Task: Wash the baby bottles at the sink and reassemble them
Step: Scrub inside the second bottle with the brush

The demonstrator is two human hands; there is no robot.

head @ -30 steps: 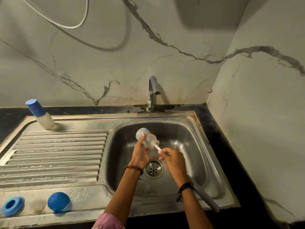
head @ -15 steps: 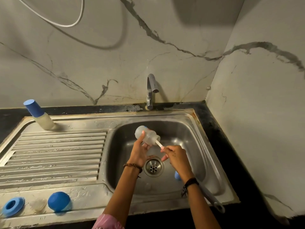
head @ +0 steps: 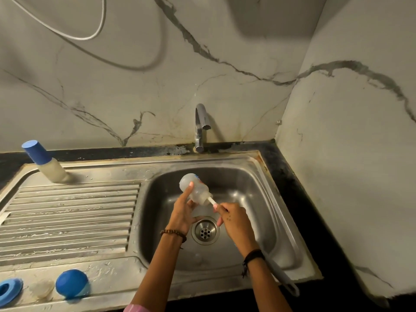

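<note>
Above the steel sink basin (head: pixel 258 199), the left hand (head: pixel 182 212) grips a translucent plastic baby bottle (head: pixel 195 189), tilted; the right hand (head: pixel 234 219) pinches the white bottle-brush handle (head: pixel 211 201) entering its mouth.

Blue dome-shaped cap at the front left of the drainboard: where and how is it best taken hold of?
Probably from above, with the fingers of a hand spread around the lower sides of the blue dome-shaped cap. It sits rounded side up on the steel drainboard, so the smooth top offers no edge. It stands apart from the clear teat beside it, leaving room for fingertips.
</note>
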